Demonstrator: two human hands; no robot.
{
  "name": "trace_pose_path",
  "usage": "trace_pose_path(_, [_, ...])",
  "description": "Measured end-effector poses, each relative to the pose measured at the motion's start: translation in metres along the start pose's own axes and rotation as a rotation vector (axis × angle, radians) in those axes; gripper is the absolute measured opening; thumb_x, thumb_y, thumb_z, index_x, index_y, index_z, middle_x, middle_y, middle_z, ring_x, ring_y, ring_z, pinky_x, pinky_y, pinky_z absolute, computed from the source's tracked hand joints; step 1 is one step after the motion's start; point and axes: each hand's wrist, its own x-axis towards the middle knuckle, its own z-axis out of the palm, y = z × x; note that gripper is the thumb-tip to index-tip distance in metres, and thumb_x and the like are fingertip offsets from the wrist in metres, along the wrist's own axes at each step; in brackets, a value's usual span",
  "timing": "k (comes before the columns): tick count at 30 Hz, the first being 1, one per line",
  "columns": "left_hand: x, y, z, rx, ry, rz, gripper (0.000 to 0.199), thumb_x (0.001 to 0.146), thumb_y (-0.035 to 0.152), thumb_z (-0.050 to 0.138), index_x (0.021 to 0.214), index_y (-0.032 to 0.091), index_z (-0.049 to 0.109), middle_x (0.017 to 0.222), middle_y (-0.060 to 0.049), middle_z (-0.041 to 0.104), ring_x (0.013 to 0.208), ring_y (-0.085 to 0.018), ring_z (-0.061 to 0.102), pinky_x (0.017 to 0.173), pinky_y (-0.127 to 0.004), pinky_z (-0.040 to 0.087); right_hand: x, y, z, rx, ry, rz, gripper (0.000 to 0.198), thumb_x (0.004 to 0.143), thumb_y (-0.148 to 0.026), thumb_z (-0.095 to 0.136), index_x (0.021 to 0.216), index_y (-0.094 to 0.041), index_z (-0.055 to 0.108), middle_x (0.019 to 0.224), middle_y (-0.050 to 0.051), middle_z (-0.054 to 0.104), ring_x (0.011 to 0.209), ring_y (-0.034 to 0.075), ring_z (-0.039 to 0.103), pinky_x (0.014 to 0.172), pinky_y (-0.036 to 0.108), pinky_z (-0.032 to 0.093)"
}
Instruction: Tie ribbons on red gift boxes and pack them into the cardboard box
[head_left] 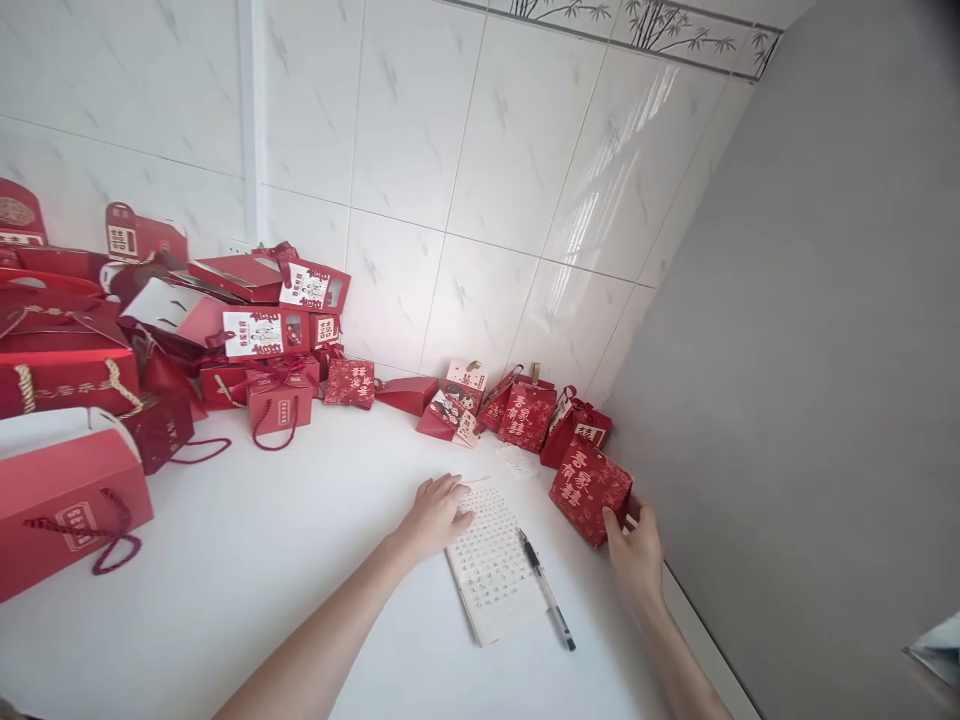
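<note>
My left hand [437, 517] lies on the upper left corner of a notepad [495, 560], whose page is covered in rows of handwriting. Its thumb is apart from the fingers. A black-capped pen [547, 592] with a clear barrel rests along the notepad's right edge. At the right, my right hand [637, 550] grips the lower right side of a red gift box [589, 490] printed with light Chinese characters. The thumb is on the box's front, while the fingers are partly hidden behind it.
More small red boxes [527, 417] stand along the tiled wall [405, 110]. A large heap of red boxes and bags [67, 370] fills the left of the white table [247, 560]. A grey panel [810, 330] rises at the table's right edge.
</note>
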Motion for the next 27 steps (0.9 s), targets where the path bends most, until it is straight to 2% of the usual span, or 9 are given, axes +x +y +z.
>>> trace_pose_path(4, [0.001,0.014,-0.007,-0.114,0.227,0.109,0.037,0.085,0.033,0.047,0.120,0.020,0.047,0.131,-0.010,0.047,0.125,-0.022,0.040,0.107,-0.038,0.031,-0.021,-0.022,0.011,0.135,-0.069,-0.212,0.036,0.081,-0.043,0.053,0.108,-0.020,0.048,0.111,0.012,0.055,0.101,0.027,0.055,0.084,0.042,0.048])
trace_pose_path(8, [-0.005,0.033,-0.021,-0.250,0.409,0.226,0.050,0.084,0.043,0.049,0.127,0.019,0.039,0.134,-0.011,0.045,0.127,-0.023,0.038,0.107,-0.037,0.031,-0.052,-0.050,0.026,0.255,-0.211,-0.411,0.027,0.087,-0.033,0.052,0.111,-0.023,0.048,0.110,0.009,0.056,0.099,0.022,0.056,0.087,0.039,0.047])
trace_pose_path(10, [-0.009,0.041,-0.029,-0.371,0.458,0.222,0.044,0.087,0.042,0.045,0.124,0.019,0.040,0.128,-0.010,0.050,0.123,-0.022,0.043,0.104,-0.034,0.034,-0.064,-0.061,0.028,0.286,-0.320,-0.448,0.029,0.089,-0.029,0.050,0.118,-0.024,0.047,0.113,0.008,0.055,0.101,0.021,0.056,0.087,0.035,0.048])
trace_pose_path(12, [-0.012,0.046,-0.038,-0.503,0.496,0.192,0.032,0.088,0.039,0.043,0.113,0.020,0.048,0.115,-0.007,0.058,0.110,-0.019,0.053,0.096,-0.030,0.041,-0.071,-0.069,0.027,0.278,-0.420,-0.460,0.033,0.091,-0.028,0.048,0.124,-0.025,0.044,0.114,0.007,0.054,0.103,0.021,0.055,0.087,0.033,0.047])
trace_pose_path(14, [-0.014,0.050,-0.047,-0.598,0.506,0.160,0.024,0.088,0.039,0.045,0.096,0.019,0.054,0.095,-0.004,0.063,0.090,-0.016,0.060,0.080,-0.026,0.047,-0.075,-0.073,0.023,0.237,-0.498,-0.482,0.036,0.093,-0.028,0.045,0.128,-0.025,0.042,0.110,0.007,0.055,0.101,0.020,0.055,0.085,0.032,0.047])
trace_pose_path(16, [-0.015,0.054,-0.055,-0.651,0.499,0.127,0.025,0.086,0.040,0.048,0.081,0.017,0.056,0.078,-0.001,0.063,0.073,-0.014,0.060,0.065,-0.022,0.047,-0.076,-0.076,0.020,0.200,-0.560,-0.509,0.038,0.094,-0.028,0.042,0.131,-0.024,0.041,0.107,0.007,0.055,0.097,0.020,0.055,0.083,0.032,0.047])
trace_pose_path(19, [-0.017,0.057,-0.060,-0.719,0.496,0.099,0.025,0.082,0.039,0.055,0.072,0.016,0.056,0.069,0.001,0.060,0.064,-0.011,0.057,0.058,-0.020,0.044,-0.076,-0.078,0.017,0.196,-0.618,-0.537,0.039,0.095,-0.028,0.040,0.133,-0.024,0.039,0.105,0.007,0.054,0.097,0.020,0.054,0.083,0.031,0.046])
trace_pose_path(24, [-0.019,0.059,-0.061,-0.839,0.444,0.092,0.024,0.079,0.035,0.059,0.068,0.016,0.051,0.063,0.002,0.056,0.060,-0.010,0.053,0.058,-0.020,0.043,-0.076,-0.079,0.019,0.216,-0.643,-0.520,0.039,0.094,-0.028,0.040,0.133,-0.026,0.037,0.107,0.006,0.053,0.100,0.020,0.052,0.087,0.030,0.044])
trace_pose_path(27, [-0.019,0.057,-0.067,-0.968,0.308,0.079,0.021,0.077,0.032,0.062,0.086,0.016,0.051,0.072,0.000,0.059,0.061,-0.009,0.053,0.059,-0.021,0.043,-0.076,-0.076,0.020,0.258,-0.640,-0.485,0.036,0.095,-0.028,0.041,0.130,-0.027,0.040,0.109,0.006,0.053,0.101,0.019,0.052,0.088,0.030,0.043])
